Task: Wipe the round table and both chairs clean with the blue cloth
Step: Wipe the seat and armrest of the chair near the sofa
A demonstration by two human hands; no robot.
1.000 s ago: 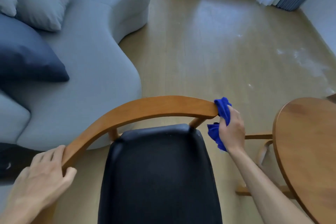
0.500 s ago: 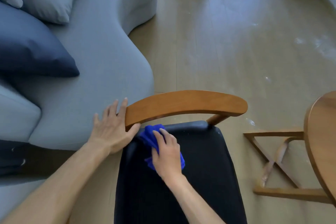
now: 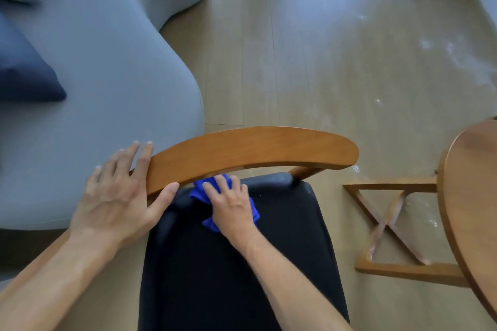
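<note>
A chair with a curved wooden backrest (image 3: 252, 153) and a black padded seat (image 3: 242, 277) stands right below me. My left hand (image 3: 118, 196) grips the left end of the backrest, thumb under the rail and fingers over its back. My right hand (image 3: 231, 207) presses the bunched blue cloth (image 3: 200, 191) onto the rear of the seat, just under the backrest, with its fingers laid over the cloth. The round wooden table (image 3: 473, 196) shows only as an arc at the right edge.
A grey sofa (image 3: 107, 67) with a dark blue cushion (image 3: 24, 75) fills the left, close behind the chair. The table's crossed wooden base (image 3: 387, 226) sits on the floor to the right. Pale wooden floor (image 3: 322, 62) with whitish smears stretches ahead.
My right hand left the backrest's right end and brought the cloth down onto the rear of the seat. My left hand slid up the backrest's left end. The view tilted down.
</note>
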